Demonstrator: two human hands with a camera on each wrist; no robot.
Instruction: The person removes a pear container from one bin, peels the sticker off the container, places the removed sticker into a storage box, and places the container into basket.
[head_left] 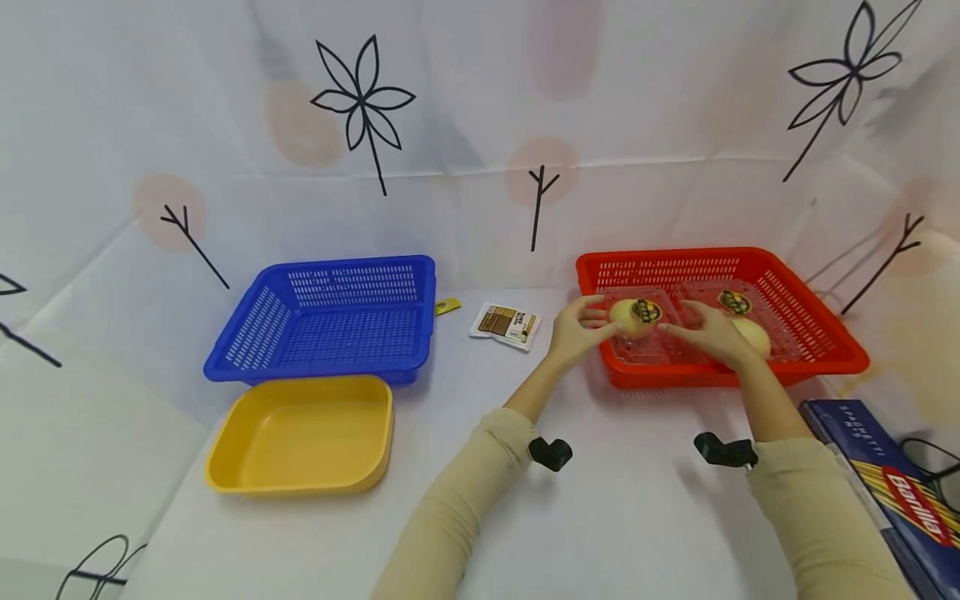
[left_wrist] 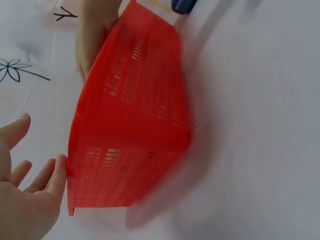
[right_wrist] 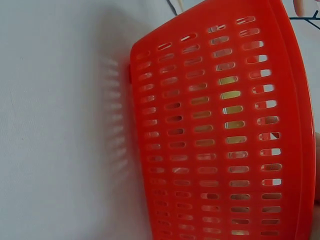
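A red slotted basket [head_left: 675,377] holds two clear plastic boxes side by side: a left box [head_left: 651,350] and a right box [head_left: 780,310]. Each contains a pale yellow round item and carries a black-and-yellow sticker. My left hand [head_left: 576,335] is at the basket's left edge, thumb and fingers spread beside the left box. In the left wrist view, its fingertips are right at the red rim. My right hand [head_left: 716,335] reaches in over the boxes with fingers extended, partly covering the right box. Basket walls hide the boxes' lower parts in both wrist views.
At the left, a blue slotted basket [head_left: 352,333] stands behind a yellow tray [head_left: 300,479]. Between the baskets lie a brown-and-white packet [head_left: 506,325] and a small yellow packet [head_left: 447,306]. A blue spaghetti box [head_left: 892,483] lies beside my right forearm.
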